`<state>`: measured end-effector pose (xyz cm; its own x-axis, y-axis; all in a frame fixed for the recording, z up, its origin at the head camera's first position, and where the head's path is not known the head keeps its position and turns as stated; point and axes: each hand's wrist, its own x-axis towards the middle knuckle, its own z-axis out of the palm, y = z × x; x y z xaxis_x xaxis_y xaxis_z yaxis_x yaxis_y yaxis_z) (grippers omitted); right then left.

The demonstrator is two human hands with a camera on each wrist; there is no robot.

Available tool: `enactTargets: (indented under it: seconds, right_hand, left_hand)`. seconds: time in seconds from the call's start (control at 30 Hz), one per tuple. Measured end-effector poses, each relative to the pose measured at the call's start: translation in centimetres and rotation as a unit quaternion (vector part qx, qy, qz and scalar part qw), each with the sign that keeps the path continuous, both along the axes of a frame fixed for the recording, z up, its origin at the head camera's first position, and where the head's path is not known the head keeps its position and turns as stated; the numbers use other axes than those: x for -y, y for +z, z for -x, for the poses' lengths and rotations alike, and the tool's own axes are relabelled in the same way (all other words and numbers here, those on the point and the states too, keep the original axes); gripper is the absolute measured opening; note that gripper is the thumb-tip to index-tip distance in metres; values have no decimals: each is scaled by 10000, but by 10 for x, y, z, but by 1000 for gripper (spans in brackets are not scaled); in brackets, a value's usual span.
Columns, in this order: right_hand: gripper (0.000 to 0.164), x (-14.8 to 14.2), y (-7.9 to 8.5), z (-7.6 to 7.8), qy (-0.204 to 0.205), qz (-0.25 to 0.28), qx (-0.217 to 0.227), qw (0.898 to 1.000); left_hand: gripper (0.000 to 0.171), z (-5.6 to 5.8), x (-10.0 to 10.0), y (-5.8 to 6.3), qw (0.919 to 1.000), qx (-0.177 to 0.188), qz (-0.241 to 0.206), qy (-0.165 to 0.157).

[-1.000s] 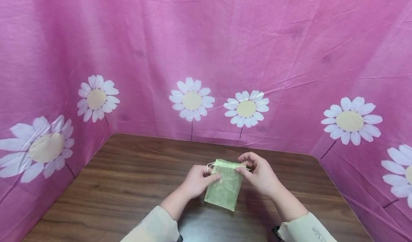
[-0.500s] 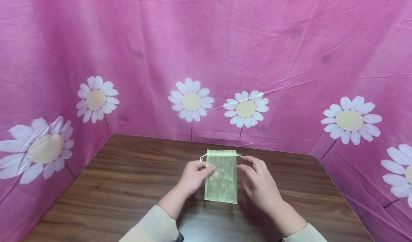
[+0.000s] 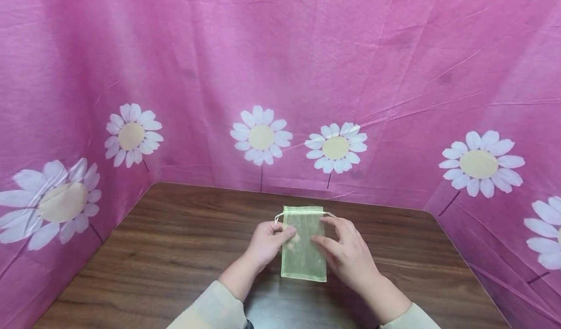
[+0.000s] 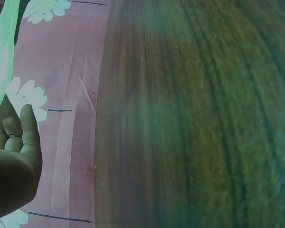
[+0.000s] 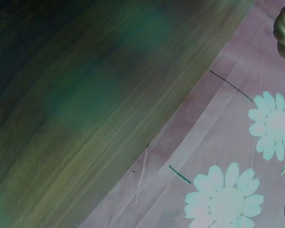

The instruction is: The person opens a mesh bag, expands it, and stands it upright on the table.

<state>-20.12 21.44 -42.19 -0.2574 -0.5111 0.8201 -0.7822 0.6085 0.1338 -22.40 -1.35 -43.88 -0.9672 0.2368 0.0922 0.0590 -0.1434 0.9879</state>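
Green bag point(image 3: 303, 258): at the dial's centre, between both hands and above the table point(image 3: 175, 251); flat, drawstring end toward 12 o'clock.
Drawstring point(image 3: 303, 212): straight across near 12, neck not gathered; a loop point(image 3: 277, 217) sticks out at 10, more cord near 1.
Left hand point(image 3: 265, 244): at 9, pinching the bag's edge, thumb in front, fingertips behind.
Right hand point(image 3: 352, 253): at 3, thumb and forefinger spread apart over the bag's front; cannot tell whether they press, and the other fingers are mostly hidden.
Step in hand: seemingly steadying the bag and settling the right fingers near its neck.
Next move: probably calls for a firm right fingertip hold near 1, the left pinch steady against the thin cloth folding.
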Motion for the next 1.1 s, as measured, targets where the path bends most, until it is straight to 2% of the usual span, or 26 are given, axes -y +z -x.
enactTargets:
  seconds: [0.07,0.13,0.2,0.23,0.27,0.3,0.37,0.4,0.43,0.47,0.5,0.53,0.67,0.93,1.03,1.1]
  right_hand:
    - [28,-1,-1,-1,-50,25,105,9999]
    - [17,-2,-3,-2,-166,178,406,9989]
    - [19,-2,-4,-6,-320,566,1072,9921]
    - [23,-2,-5,-8,-365,866,1591,9828]
    - [25,-1,-4,-11,-364,1241,2189,9671]
    - [23,0,-4,-12,-314,1651,2799,9452]
    - [16,3,-1,-14,-95,2454,3903,8873]
    - [15,5,0,-14,-9,2750,4357,8571]
    - [15,7,2,-14,62,2933,4702,8324]
    - [17,8,3,-13,109,3036,4964,8132]
    - [17,9,4,-13,145,3072,5136,8010]
    - [16,10,5,-12,190,3061,5250,7939]
    - [9,10,6,-11,229,3013,5422,7840]
    - [9,0,15,-10,30,3100,5458,7784]
    - [10,-3,20,-9,-30,3236,5490,7707]
    - [11,-5,24,-9,-33,3302,5480,7685]
  left_hand:
    - [24,0,0,-1,10000,0,36,9]
    - [23,1,0,-1,10000,-15,72,44]
    - [23,2,2,-1,9999,-73,109,100]
    - [22,2,2,-1,9998,-124,134,125]
    - [22,2,3,-1,9996,-163,155,154]
    - [21,2,3,0,9995,-201,161,182]
    - [21,2,3,0,9992,-276,187,235]
    - [21,2,3,1,9989,-308,221,260]
    - [21,1,2,1,9987,-339,257,277]
    - [21,1,1,1,9985,-364,288,277]
    - [21,1,1,1,9982,-409,346,285]
    - [21,0,0,1,9978,-454,397,268]
    - [20,-2,-1,1,9964,-594,595,108]
    - [19,-7,15,3,9961,-676,528,-225]
    - [15,-10,18,4,9914,-1095,714,8]
    - [12,-12,18,4,9807,-1577,1106,334]
